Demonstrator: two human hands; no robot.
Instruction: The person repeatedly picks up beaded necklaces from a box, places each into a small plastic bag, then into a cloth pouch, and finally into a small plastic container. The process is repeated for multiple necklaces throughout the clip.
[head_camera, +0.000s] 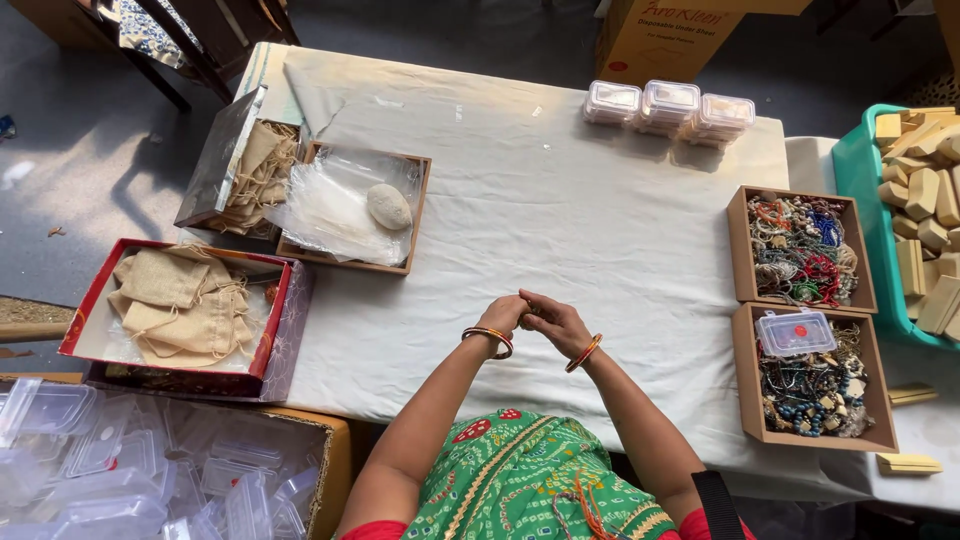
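- Holding something tiny, the left hand (503, 315) and the right hand (556, 322) meet over the middle of the counter (560, 210), which has a white cloth on it.
- Both hands are curled shut, with fingertips pinched together around the small thing (529, 308). It is mostly hidden, so I cannot tell what it is or its colour.
- The little thing could slip out of the fingers, I think, because so little of it can be gripped. It might roll over the cloth and off the near edge.
- Each wrist wears orange and gold bangles (487, 338). They could catch on a string if a hand reaches into a box.
- To the right sit two brown boxes of beads (803, 250), touching each other. The strands look tangled, so pulling one could drag others out.
- A small clear case (796, 332) rests on top of the beads in the near box and could slide off.
- To the left is a red box of cloth bags (180, 300), and beside it a box with clear plastic bags and a pale stone (389, 206).
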